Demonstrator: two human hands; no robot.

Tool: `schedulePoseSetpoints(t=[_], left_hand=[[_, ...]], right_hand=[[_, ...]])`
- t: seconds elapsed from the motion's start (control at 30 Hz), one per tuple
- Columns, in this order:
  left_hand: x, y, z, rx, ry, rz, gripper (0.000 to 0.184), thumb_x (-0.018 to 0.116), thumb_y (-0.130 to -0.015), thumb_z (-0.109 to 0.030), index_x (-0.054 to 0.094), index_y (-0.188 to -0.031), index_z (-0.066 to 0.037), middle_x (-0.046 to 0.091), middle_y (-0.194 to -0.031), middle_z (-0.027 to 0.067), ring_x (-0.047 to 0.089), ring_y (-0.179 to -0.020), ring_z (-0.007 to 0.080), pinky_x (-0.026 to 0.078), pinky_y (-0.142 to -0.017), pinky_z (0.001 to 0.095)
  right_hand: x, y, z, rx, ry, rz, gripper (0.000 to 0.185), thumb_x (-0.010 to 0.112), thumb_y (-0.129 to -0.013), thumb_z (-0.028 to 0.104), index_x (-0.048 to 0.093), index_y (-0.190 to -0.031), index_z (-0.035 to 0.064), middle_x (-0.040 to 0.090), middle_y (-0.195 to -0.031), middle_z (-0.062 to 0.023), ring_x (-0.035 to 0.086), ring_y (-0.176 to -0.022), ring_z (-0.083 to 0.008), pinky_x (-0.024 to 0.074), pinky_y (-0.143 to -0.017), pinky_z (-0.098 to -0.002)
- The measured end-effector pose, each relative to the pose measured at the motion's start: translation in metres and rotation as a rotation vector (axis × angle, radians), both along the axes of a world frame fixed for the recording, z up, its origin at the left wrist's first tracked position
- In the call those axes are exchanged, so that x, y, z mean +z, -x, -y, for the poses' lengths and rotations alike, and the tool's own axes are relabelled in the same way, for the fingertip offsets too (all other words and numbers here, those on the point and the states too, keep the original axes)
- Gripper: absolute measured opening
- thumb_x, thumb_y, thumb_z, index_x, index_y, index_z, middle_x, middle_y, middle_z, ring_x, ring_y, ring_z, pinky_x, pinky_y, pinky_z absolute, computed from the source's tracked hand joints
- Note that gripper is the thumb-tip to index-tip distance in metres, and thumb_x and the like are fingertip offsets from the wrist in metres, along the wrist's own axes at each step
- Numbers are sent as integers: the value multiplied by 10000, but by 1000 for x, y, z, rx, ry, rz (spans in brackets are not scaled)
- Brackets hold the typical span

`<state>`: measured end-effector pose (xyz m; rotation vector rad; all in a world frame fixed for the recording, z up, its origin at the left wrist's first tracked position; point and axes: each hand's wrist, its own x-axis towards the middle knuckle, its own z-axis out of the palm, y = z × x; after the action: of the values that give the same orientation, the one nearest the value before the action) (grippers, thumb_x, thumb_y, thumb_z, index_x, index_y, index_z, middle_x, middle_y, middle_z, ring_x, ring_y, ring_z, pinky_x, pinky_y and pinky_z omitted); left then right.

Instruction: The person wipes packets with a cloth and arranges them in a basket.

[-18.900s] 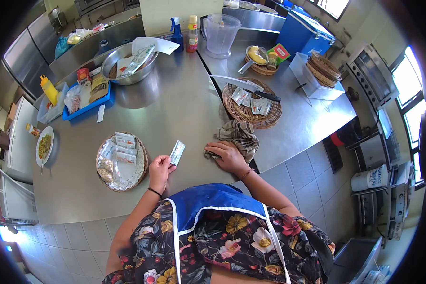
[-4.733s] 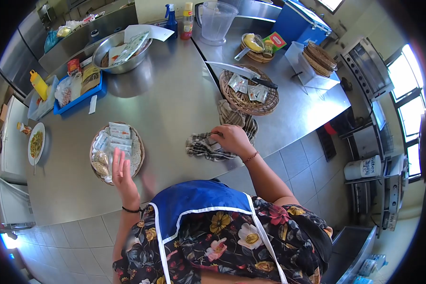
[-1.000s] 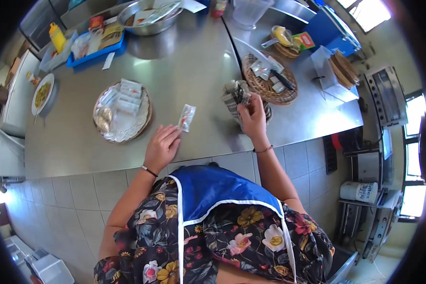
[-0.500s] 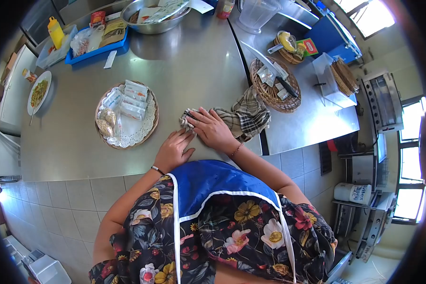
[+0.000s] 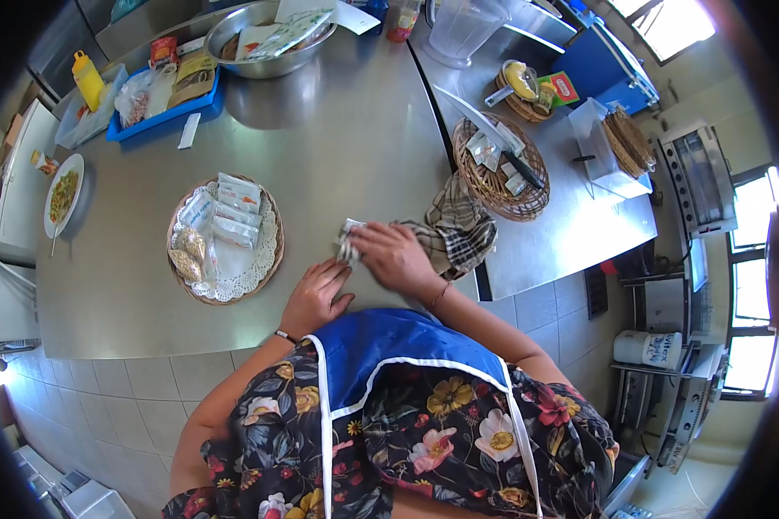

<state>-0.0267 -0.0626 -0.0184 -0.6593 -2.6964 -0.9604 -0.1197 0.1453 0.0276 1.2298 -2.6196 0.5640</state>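
Note:
A checked cloth [image 5: 463, 227] lies crumpled near the table's front edge. My right hand [image 5: 396, 258], slightly blurred, presses on its left end, with the fingers closed over a bunched part. My left hand [image 5: 318, 298] rests on the steel table [image 5: 320, 138] just to the left, fingers stretched out and their tips at the cloth's edge. Left of both hands sits a round basket [image 5: 273, 268] lined with a white doily. It holds several white packets [image 5: 236, 225] and small clear bags of tan grains [image 5: 189, 255].
A wicker basket [image 5: 537, 206] with a large knife [image 5: 485, 125] across it stands at the right, touching the cloth. A plate of food [image 5: 64, 197] is at the far left. Along the back are a blue tray [image 5: 160, 121], a metal bowl [image 5: 277, 65] and a clear jug [image 5: 463, 30].
The view has shifted slightly, so the table items sit lower. My right hand's fingers have drawn in over the cloth from lying flatter. My left hand has barely moved.

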Motion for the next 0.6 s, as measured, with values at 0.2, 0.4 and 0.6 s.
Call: schedulePoseSetpoints(t=[0.2, 0.4, 0.6], left_hand=[[-5, -2, 0, -10, -12, -1, 488, 725, -817, -259, 621, -1209, 11, 606, -1265, 171, 524, -1254, 347, 386, -1072, 485], [4, -3, -1, 10, -2, 16, 484, 724, -816, -268, 624, -1212, -8, 616, -1246, 167, 540, -1234, 348, 400, -1058, 494], [5, -3, 0, 11, 3, 34, 490, 690, -842, -288, 609, -1240, -14, 590, -1297, 150, 520, -1262, 311, 385, -1076, 497]], right_hand=[[6, 20, -4, -203, 63, 158, 356, 601, -889, 213, 637, -1235, 137, 643, -1263, -23, 577, -1152, -217, 416, -946, -430], [8, -23, 3, -27, 76, 77, 337, 614, -874, 191, 649, -1203, 128, 641, -1257, -38, 560, -1187, -224, 408, -980, -417], [10, -17, -34, -198, -1, 130, 359, 618, -882, 231, 636, -1225, 125, 606, -1308, -53, 548, -1204, -250, 404, -1000, -432]])
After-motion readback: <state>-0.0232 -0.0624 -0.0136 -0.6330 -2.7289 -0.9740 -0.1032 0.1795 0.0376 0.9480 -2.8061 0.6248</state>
